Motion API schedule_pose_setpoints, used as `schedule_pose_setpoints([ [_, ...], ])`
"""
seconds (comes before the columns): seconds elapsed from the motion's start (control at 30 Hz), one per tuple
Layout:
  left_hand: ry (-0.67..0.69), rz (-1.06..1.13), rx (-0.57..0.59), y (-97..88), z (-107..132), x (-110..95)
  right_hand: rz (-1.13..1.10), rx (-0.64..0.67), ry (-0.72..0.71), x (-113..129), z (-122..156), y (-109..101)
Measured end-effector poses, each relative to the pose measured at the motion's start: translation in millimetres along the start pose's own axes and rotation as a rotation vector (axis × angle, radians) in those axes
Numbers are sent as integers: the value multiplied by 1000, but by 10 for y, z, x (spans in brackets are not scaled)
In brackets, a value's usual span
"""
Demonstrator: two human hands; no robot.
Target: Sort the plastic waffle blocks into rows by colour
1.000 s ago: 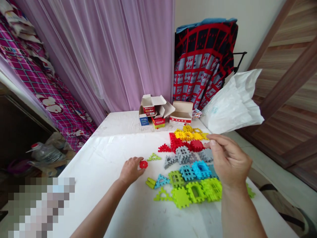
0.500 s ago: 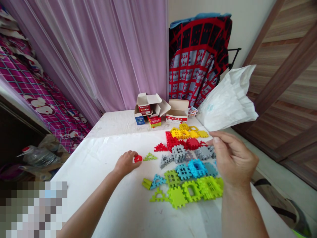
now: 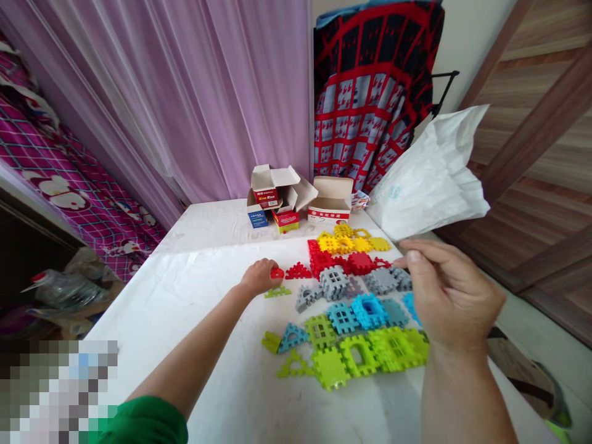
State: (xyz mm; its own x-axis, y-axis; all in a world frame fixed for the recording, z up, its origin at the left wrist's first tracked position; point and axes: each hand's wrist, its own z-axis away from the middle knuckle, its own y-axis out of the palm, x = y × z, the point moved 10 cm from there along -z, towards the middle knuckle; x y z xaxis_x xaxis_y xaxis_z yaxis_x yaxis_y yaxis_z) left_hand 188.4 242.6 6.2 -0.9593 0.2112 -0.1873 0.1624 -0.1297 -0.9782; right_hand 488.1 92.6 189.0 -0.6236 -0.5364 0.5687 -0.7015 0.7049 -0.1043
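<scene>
My left hand [image 3: 259, 277] is closed on a small red plastic building block [image 3: 277, 272], just left of a red triangular piece [image 3: 298, 271] on the white table. A light green triangular piece [image 3: 277, 291] lies below its fingertips. On the right side, my right hand [image 3: 453, 296] hovers with thumb and index finger pinched, near the ends of the red and grey rows; whatever is between them is hidden. Between the hands lie toothed blocks grouped by colour: yellow [image 3: 342, 244], red [image 3: 359, 263], grey [image 3: 333, 282], blue [image 3: 369, 310] and green [image 3: 358, 359].
Open small cartons [image 3: 285, 219] and a red-and-white box [image 3: 328, 213] stand at the table's back. A white plastic bag [image 3: 430, 172] leans at the back right. Purple curtains [image 3: 231, 92] hang behind the table [image 3: 203, 231]. At the left is a plastic bottle [image 3: 69, 290].
My left hand has moved right and away from me with the red block, toward the red triangular piece. The right hand stays pinched, slightly farther right in view. The camera view has shifted a little.
</scene>
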Motion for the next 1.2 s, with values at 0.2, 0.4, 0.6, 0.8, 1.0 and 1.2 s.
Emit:
schedule_pose_setpoints([
  [0.2,25,42,15,27,-61,-5,19,-7,-27,29,-12,37],
  [0.4,7,148,-51,-81,250,123,37,9,-30,67,-12,46],
  [0.6,235,366,-75,2,1296,-94,20,39,-17,56,5,83],
  [0.8,225,213,-34,193,1581,-196,-6,88,-83,191,35,130],
  [1.0,18,146,-113,142,1392,16,-24,104,-137,325,46,124],
  [1.2,-71,111,-206,137,1158,16,-11,130,-150,386,52,143],
])
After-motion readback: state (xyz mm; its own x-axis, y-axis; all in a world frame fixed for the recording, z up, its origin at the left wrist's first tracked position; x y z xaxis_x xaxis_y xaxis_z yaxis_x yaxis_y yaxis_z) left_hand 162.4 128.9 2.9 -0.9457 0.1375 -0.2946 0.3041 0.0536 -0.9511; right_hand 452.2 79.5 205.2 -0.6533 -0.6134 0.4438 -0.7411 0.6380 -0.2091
